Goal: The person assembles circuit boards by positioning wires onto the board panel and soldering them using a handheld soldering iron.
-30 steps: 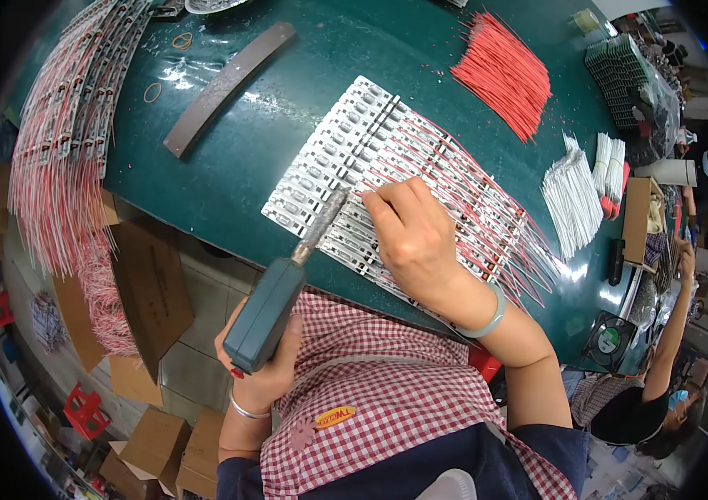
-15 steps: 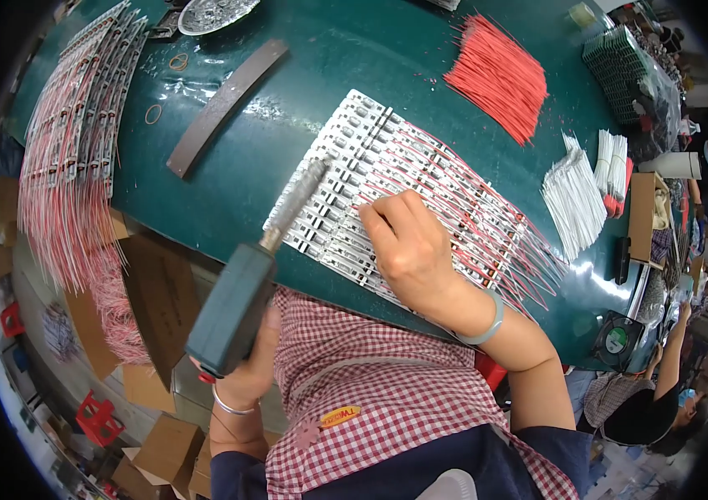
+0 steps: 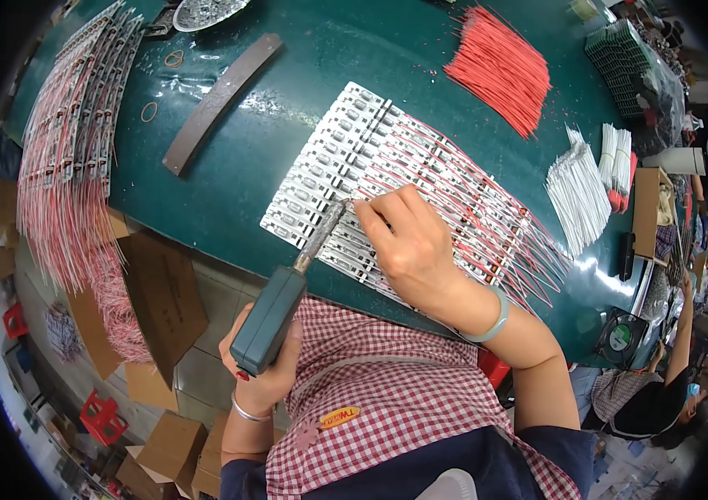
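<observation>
My left hand [image 3: 281,372] grips the dark green soldering iron [image 3: 269,321] by its handle. The iron's grey tip slants up over the panel of white circuit boards [image 3: 314,183] and ends close to my right fingertips. With thumb and forefinger pinched together, my right hand [image 3: 415,246] holds a thin red wire at the boards; the fingers hide most of it. Rows of red and white wires [image 3: 487,212] lie across the right half of the panel, their loose ends trailing past its right side.
Red wires [image 3: 500,71] lie piled at the back right, white wires [image 3: 577,192] nearer. A curved brown bar [image 3: 222,104] is left of the panel. Finished-looking wired boards [image 3: 79,108] hang over the left edge above a cardboard box [image 3: 162,308]. Another person [image 3: 637,404] works at right.
My left hand has moved the soldering iron right, bringing its tip from the panel's left part to beside my right fingertips. The right hand stays pinched in nearly the same place.
</observation>
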Available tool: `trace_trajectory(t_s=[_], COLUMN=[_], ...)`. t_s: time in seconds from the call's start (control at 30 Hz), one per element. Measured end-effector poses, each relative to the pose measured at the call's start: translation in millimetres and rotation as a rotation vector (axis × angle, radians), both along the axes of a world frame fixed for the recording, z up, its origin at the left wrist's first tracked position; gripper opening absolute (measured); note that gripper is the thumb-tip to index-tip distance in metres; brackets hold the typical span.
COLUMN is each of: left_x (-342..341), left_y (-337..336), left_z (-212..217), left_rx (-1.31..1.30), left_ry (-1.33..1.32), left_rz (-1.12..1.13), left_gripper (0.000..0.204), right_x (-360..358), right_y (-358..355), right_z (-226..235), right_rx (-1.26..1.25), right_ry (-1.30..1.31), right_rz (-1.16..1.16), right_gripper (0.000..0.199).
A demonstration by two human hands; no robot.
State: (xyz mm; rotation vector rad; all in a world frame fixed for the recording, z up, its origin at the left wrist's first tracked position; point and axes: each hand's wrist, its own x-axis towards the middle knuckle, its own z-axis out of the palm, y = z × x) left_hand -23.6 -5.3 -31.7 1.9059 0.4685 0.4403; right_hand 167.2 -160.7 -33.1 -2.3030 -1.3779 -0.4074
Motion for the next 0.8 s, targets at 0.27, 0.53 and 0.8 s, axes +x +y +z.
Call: trace_trajectory(t_s=[0.27, 0.53, 0.8], left_x=[-3, 47, 169], left_y=[6, 47, 125], left_z=[3, 58, 76], left_rx=[0.059, 0.037, 0.148], left_ry=[0.019, -0.307, -0.403], left_rz=[-0.003, 0.438, 0.489], left_gripper=[0.019, 0.034, 0.021], right_x=[0, -1, 26], right_y=[3, 2, -21], right_z=[0, 4, 34], right_rx=[-0.018, -0.025, 0.042], right_ry=[-0.004, 0.02, 0.09], right_rz=[0.002, -0.013, -0.139], right_gripper=[0.031, 0.031, 0.026])
